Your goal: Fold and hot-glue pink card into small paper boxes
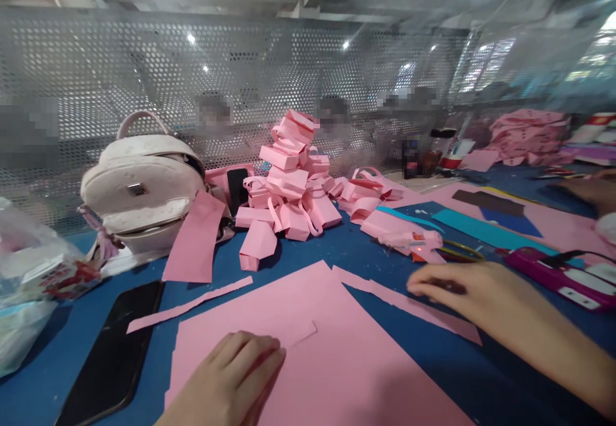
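Note:
My left hand (pixel 243 371) rests on a stack of large pink paper sheets (pixel 346 355), its fingers curled and pressed together over a narrow pink paper strip (pixel 302 335). Only the strip's far end and corner show; the rest lies under the hand. To the right, my right hand (pixel 452 285) hovers at the upper edge of several loose pink strips (pixel 409 307). Its thumb and forefinger are bent, with a small gap between them and nothing visible in it. Another pink strip (pixel 192 304) lies left of the sheets.
Folded pink paper boxes (pixel 291 182) are piled behind the sheets. A white backpack (pixel 144 188) and a black phone (pixel 115 349) are at left. A glue gun (pixel 411 240) lies beyond my right hand, near a purple power strip (pixel 563 275). Another person's hand (pixel 591 192) shows far right.

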`<state>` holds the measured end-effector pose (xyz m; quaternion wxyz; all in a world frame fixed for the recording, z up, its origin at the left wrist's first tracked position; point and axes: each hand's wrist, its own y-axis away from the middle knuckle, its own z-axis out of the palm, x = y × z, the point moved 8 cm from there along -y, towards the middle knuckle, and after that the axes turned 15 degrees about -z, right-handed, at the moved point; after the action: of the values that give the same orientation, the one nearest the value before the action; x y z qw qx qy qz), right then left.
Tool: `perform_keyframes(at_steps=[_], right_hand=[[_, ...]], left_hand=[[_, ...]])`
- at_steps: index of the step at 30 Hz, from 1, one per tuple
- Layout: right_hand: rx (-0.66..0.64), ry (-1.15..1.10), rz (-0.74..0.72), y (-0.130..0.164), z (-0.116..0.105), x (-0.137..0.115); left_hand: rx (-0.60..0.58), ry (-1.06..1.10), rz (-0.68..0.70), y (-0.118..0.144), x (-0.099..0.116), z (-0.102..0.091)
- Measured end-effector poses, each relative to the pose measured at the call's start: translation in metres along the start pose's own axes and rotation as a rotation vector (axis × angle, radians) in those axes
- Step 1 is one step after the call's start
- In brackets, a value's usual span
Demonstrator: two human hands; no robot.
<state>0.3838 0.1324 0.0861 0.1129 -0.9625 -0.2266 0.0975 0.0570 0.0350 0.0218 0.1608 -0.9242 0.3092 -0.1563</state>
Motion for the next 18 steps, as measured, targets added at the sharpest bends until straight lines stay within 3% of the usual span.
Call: perform_keyframes(at_steps=[3, 5, 11, 18], right_hand=[[-0.152, -0.183, -0.090, -0.036, 0.023, -0.024], [-0.213, -0.203, -0.088, -0.052, 0.037, -0.026], [-0.339, -0.447, -0.052, -0.059, 0.068, -0.025], [-0.165, -0.292, -0.149, -0.078, 0.056, -0.035]], left_hand=[[0.000, -0.004, 0.035, 0.001, 0.000, 0.001], [-0.002, -0.012, 0.063, 0.001, 0.001, 0.002], [0.008, -0.015, 0.010, -0.001, -0.001, -0.001], [-0.018, -0.030, 0.053, -0.002, 0.000, -0.004]])
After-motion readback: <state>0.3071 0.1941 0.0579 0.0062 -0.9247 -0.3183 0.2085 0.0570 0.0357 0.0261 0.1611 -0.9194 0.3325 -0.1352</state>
